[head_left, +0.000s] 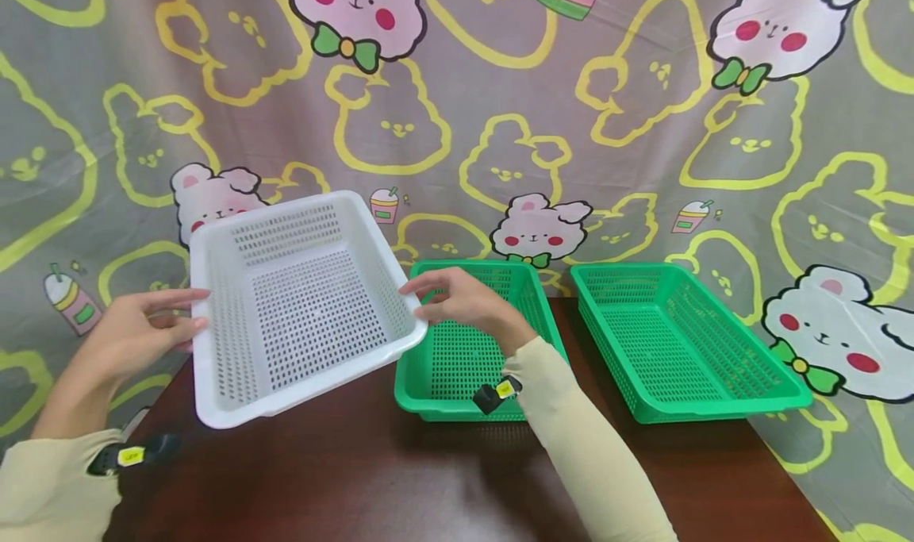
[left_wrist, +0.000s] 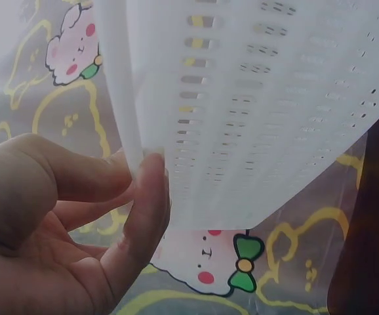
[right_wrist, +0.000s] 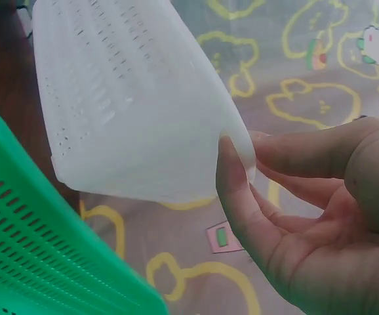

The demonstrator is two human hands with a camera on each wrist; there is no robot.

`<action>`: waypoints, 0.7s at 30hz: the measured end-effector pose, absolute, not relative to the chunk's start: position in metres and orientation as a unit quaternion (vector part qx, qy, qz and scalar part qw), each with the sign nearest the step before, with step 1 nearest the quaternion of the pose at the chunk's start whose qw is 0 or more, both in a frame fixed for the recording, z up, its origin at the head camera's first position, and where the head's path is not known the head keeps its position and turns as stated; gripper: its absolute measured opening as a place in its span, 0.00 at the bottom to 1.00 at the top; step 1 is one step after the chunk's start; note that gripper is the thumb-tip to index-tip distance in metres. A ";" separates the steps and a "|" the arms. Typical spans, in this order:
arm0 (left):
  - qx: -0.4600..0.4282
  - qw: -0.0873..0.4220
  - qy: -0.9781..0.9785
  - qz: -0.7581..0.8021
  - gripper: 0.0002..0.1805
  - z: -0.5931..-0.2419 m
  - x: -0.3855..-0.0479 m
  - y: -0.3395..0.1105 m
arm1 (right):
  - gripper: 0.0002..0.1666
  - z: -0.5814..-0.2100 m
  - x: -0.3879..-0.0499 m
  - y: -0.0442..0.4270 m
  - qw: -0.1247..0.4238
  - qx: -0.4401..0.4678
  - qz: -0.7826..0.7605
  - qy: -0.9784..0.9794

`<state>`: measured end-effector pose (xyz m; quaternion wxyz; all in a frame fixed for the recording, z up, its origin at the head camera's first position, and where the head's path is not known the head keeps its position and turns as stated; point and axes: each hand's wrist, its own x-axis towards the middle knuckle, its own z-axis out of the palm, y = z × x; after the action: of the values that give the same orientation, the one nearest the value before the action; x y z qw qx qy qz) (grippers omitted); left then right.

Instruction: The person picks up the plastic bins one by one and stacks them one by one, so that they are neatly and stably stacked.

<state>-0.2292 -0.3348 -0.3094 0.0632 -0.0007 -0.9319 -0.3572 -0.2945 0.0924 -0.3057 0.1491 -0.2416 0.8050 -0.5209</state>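
Both hands hold a white perforated basket (head_left: 317, 312) in the air, tilted, its open side toward the head camera. The left hand (head_left: 136, 332) pinches the rim on the left side; in the left wrist view the thumb and fingers of that hand (left_wrist: 84, 216) grip the basket's edge (left_wrist: 120, 85). On the opposite side the right hand (head_left: 464, 300) pinches the rim, also visible in the right wrist view, where the hand (right_wrist: 307, 190) holds the white basket (right_wrist: 137, 144) near a corner.
A green basket (head_left: 474, 351) stands on the dark brown table (head_left: 321, 478), partly behind the right hand and the white basket. Another green basket (head_left: 664, 351) stands to its right. A patterned cloth (head_left: 400, 90) with cartoon animals hangs behind the table.
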 end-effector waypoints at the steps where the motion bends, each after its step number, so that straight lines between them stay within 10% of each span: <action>1: -0.005 0.065 -0.932 -0.357 0.35 -0.308 -0.229 -0.333 | 0.22 -0.304 -0.293 0.095 0.146 -0.244 -0.522 0.804; 21: -0.082 0.090 -0.912 -0.391 0.29 -0.297 -0.247 -0.290 | 0.24 -0.295 -0.275 0.141 0.103 -0.228 -0.551 0.796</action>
<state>-0.2467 -0.2903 -0.2970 0.0900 -0.0819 -0.9123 -0.3910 -0.2751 0.1405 -0.2946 0.1031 -0.2282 0.7961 -0.5509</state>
